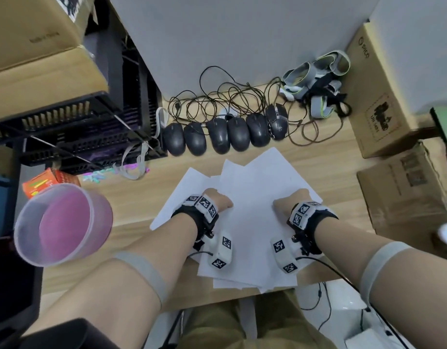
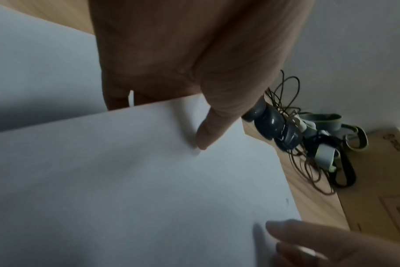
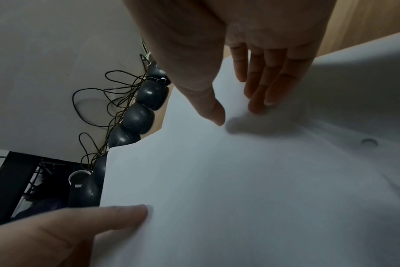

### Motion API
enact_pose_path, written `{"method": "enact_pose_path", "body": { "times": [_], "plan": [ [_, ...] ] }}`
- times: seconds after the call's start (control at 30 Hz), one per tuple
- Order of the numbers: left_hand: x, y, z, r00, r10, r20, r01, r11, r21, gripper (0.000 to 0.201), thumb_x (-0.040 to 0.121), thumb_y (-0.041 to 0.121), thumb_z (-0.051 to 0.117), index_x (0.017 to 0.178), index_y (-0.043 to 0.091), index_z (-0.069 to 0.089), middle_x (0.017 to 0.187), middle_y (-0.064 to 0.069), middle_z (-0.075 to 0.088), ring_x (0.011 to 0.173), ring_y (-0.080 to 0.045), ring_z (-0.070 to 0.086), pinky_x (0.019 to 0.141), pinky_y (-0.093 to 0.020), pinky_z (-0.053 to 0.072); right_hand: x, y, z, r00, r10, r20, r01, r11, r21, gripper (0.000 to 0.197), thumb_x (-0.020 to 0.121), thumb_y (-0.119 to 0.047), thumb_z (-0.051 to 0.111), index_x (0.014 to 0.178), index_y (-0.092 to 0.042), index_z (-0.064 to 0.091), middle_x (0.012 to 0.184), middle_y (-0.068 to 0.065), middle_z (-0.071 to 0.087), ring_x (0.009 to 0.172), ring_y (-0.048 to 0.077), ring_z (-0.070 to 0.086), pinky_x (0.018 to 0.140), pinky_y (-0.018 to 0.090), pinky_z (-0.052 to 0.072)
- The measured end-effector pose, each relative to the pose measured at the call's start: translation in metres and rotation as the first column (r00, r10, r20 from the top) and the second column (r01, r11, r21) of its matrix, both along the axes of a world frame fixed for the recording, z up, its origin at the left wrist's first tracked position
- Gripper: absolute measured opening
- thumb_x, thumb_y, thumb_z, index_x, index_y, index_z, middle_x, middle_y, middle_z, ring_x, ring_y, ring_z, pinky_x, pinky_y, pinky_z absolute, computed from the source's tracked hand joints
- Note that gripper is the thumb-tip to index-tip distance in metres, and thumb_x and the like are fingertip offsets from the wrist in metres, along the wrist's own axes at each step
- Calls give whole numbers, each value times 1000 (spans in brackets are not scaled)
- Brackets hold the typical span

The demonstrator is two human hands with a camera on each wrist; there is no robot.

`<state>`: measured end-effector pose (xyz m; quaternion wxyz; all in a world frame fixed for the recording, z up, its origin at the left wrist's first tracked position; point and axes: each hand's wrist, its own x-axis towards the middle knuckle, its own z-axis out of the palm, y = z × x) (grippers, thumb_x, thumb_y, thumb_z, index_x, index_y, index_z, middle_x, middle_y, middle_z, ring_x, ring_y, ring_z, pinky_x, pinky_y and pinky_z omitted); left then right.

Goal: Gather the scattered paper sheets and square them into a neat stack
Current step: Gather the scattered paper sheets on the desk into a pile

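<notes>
Fanning unevenly across the wooden bench point(image 1: 131, 197), white paper sheets point(image 1: 255, 192) overlap just in front of a row of black computer mice point(image 1: 219, 136). The left hand point(image 1: 218, 201) pinches one sheet's edge, thumb on top and fingers beneath. The right hand point(image 1: 289, 204) presses straight fingers flat on the pile.

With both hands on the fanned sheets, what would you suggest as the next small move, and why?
Probably slide both hands inward to draw the sheets together. They lie fanned at different angles on the desk, corners sticking out; the left hand pinches one edge, thumb on top, and the right hand presses flat.
</notes>
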<state>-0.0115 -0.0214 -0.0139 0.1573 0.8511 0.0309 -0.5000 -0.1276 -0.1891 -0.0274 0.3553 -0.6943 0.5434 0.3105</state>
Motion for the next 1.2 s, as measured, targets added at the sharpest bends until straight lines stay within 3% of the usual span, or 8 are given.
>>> {"method": "enact_pose_path", "body": {
  "times": [0.1, 0.23, 0.33, 0.53, 0.7, 0.87, 1.03, 1.2],
  "plan": [
    [5, 8, -4, 999, -30, 16, 31, 998, -55, 43, 88, 22, 62, 127, 5, 59, 129, -11, 63, 119, -31, 59, 99, -33, 48, -2, -2, -3, 1000, -9, 21, 9, 1000, -12, 51, 73, -26, 61, 119, -9, 50, 78, 0, 57, 59, 17, 51, 52, 23, 40],
    [19, 47, -2, 994, 104, 20, -103, 994, -48, 40, 81, 22, 65, 117, 5, 61, 115, -12, 68, 107, -33, 65, 96, -43, 53, 0, -3, 2, 993, -36, 113, 48, 994, -100, 65, 69, -29, 61, 127, -7, 44, 115, 11, 58, 93, 30, 62, 73, 35, 53],
    [24, 91, -10, 967, 250, 47, -251, 968, 23, 36, 82, 18, 66, 113, 2, 60, 100, -13, 67, 92, -30, 65, 74, -35, 54, 5, 0, -1, 987, 47, 154, -15, 979, -203, 67, 66, -30, 62, 127, -9, 42, 127, 9, 48, 111, 32, 54, 90, 41, 49],
    [9, 146, -28, 982, 167, 91, -182, 964, 194, 14, 87, 19, 62, 96, 9, 62, 95, -7, 63, 76, -22, 58, 52, -21, 39, 15, 17, -16, 978, 184, 98, -156, 959, -235, 81, 57, -41, 70, 126, -15, 37, 120, 8, 40, 112, 30, 47, 86, 43, 49],
    [-3, 132, -34, 938, 288, 190, -315, 940, 130, 22, 75, 29, 73, 82, 17, 56, 79, 3, 62, 76, -24, 60, 63, -26, 47, 14, 32, -30, 968, 247, 43, -223, 926, -304, 91, 51, -36, 82, 124, -15, 31, 118, 10, 36, 109, 31, 45, 69, 36, 41],
    [-5, 114, -48, 813, 469, 345, -511, 859, 37, 58, 55, 22, 73, 105, 9, 47, 102, -3, 62, 86, -29, 64, 73, -32, 56, 15, 28, -42, 981, 158, 116, -129, 966, -225, 76, 53, -28, 83, 108, -16, 31, 103, 7, 43, 95, 32, 53, 68, 37, 45],
    [-4, 114, -39, 612, 723, 321, -671, 690, -272, 60, 71, 4, 73, 120, 6, 37, 94, -4, 55, 85, -26, 57, 75, -32, 46, 8, 13, -49, 953, 245, 180, -207, 957, -205, 22, 66, -27, 67, 76, -10, 56, 75, 5, 62, 64, 22, 57, 51, 27, 41],
    [13, 126, -36, 711, 653, 261, -572, 752, -326, 21, 84, 6, 62, 102, 2, 70, 99, -12, 71, 90, -25, 64, 77, -28, 45, 10, -10, -43, 905, 207, 373, -142, 971, -195, 9, 82, -8, 49, 86, -7, 57, 76, 8, 63, 78, 34, 60, 67, 35, 45]
  ]
}}
